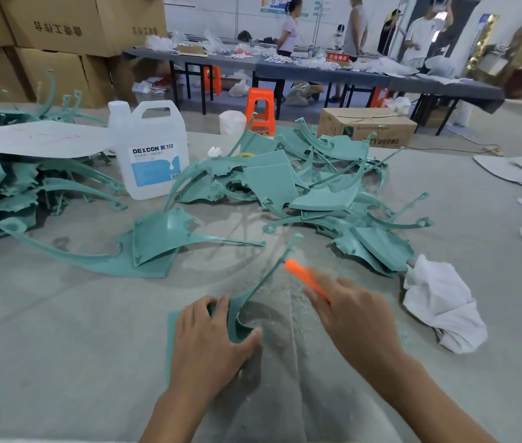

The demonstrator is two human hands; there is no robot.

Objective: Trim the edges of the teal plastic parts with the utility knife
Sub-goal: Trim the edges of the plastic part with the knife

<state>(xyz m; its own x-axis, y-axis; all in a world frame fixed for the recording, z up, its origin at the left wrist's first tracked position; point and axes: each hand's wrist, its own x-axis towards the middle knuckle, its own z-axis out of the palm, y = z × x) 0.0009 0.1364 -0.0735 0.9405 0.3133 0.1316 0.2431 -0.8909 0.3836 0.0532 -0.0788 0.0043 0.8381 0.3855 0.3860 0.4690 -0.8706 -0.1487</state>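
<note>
My left hand [213, 342] grips a teal plastic part [237, 318] near the table's front, thumb curled over its right edge. The part's thin curved arm runs up and to the right. My right hand [349, 318] holds an orange utility knife [304, 278], blurred, its tip close to that thin arm; the blade cannot be made out. A pile of teal parts [301, 187] lies in the middle of the table. One large part [154, 241] lies alone left of centre, and another heap of parts [13, 187] fills the far left.
A white DEXCON jug [151, 151] stands behind the parts. A crumpled white cloth [438, 305] lies at the right. Teal shavings dust the grey table [61, 330]. Cardboard boxes [61, 36] stack at back left; several people stand at a long far table [317, 71].
</note>
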